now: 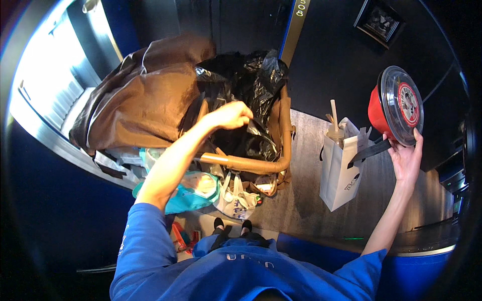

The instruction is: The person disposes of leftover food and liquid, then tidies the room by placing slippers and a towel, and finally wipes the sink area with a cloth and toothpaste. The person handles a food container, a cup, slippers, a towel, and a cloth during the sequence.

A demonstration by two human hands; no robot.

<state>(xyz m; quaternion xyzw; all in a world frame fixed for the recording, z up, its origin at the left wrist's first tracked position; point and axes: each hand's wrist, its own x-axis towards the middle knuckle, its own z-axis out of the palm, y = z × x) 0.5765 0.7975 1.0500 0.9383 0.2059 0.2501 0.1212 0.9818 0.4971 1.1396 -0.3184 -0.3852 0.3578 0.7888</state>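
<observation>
In my right hand [404,161] is a red takeaway bowl [376,113] with a clear domed lid, tilted on its side. A dark strap runs from that hand to a white paper bag [339,173], which has a drink bottle with a straw [335,131] at its top. My left hand [231,114] is over the open cart, its fingers curled on the edge of a black plastic bag [260,86] that lines it. The cart has a tan tubular rim [256,165] and a brown fabric cover [139,109] folded back to the left. The liner's inside is mostly dark.
A turquoise bag [190,197] and a cream tote bag [237,203] hang at the cart's near side. Red objects [180,235] lie by my feet. Wood-look floor [301,203] stretches right of the cart. A dark wall holds a framed picture [378,22]; a bright window [49,79] is at left.
</observation>
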